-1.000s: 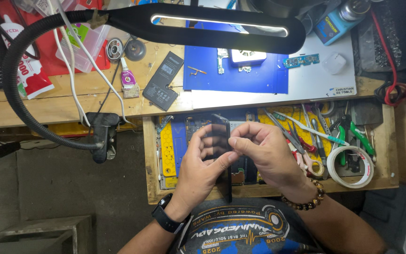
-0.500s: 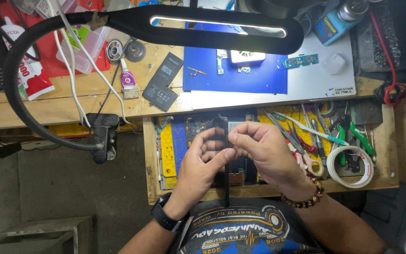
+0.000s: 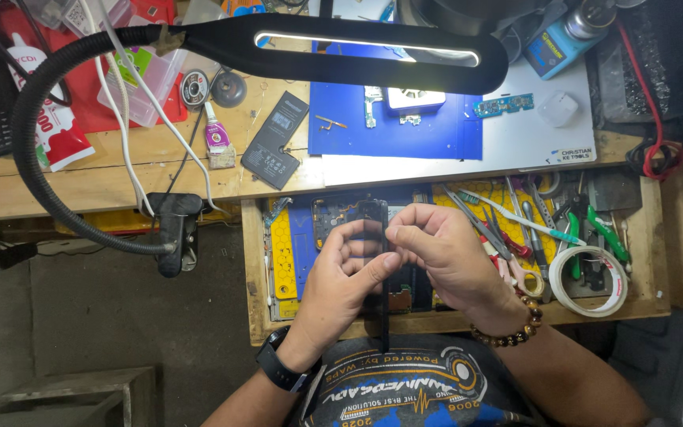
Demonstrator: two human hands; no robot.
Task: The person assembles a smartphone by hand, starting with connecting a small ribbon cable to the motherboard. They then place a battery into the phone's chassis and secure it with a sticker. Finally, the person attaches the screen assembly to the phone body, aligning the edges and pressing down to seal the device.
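At the far left a red-and-white tube lies on the bench, and one dark battery rests further right beside the blue mat. Near centre, the left hand and right hand are both clamped on a single dark phone panel, held edge-up over the open drawer. The panel looks already free of its body, with small parts on the mat, so reassembly seems left. One tape roll sits at right.
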